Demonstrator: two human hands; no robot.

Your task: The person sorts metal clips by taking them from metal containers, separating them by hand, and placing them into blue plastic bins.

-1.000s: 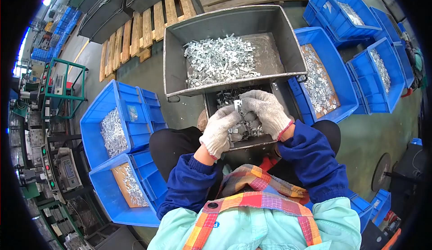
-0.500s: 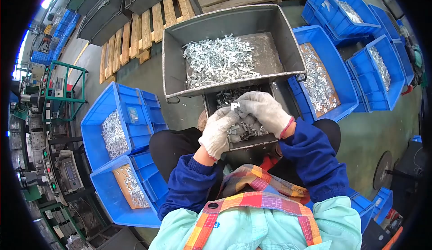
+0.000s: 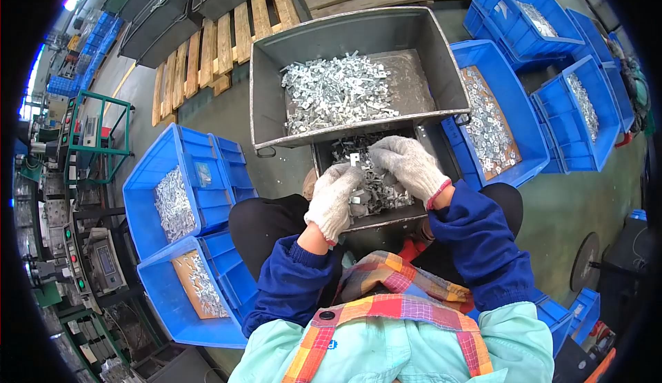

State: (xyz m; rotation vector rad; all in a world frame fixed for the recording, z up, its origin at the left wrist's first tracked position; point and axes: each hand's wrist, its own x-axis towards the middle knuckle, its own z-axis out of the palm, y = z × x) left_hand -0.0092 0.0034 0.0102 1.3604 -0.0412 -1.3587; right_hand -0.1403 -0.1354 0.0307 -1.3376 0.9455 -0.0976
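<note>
Head view: metal piece at the left fingertips

The left hand has thumb and fingers pressed together on a small metal piece, which stands out beyond their tips, its long axis seeming to point away from the body. The right hand is just beside, apart from it; fingers curled, their grip I cannot tell. Beneath lies a box of loose parts; farther, a grey bin.
</note>
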